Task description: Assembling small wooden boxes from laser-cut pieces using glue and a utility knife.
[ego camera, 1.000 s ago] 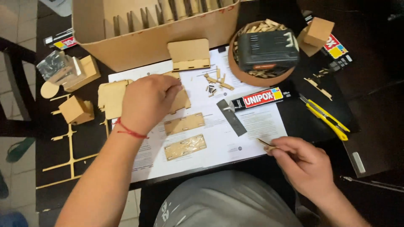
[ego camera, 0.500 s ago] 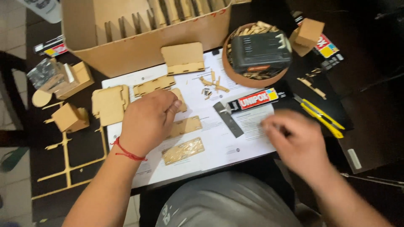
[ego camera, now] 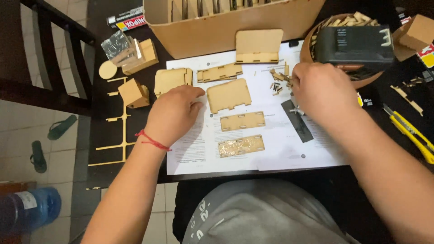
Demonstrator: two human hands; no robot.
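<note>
Left hand (ego camera: 174, 113) flat, fingertips pressing paper beside square wooden panel (ego camera: 228, 95) lying just right — right hand (ego camera: 322, 92) farther off, curled over small wooden bits (ego camera: 278, 81), contents hidden.

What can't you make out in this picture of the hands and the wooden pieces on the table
Head view only:
- What the right hand has under its fingers: the hand itself covers it, beside the small wooden bits.
- Whether the left hand presses anything but the paper sheet: its palm hides that.
- The cardboard box: cut off by the top edge.
- The yellow utility knife: runs off the right edge.
</note>
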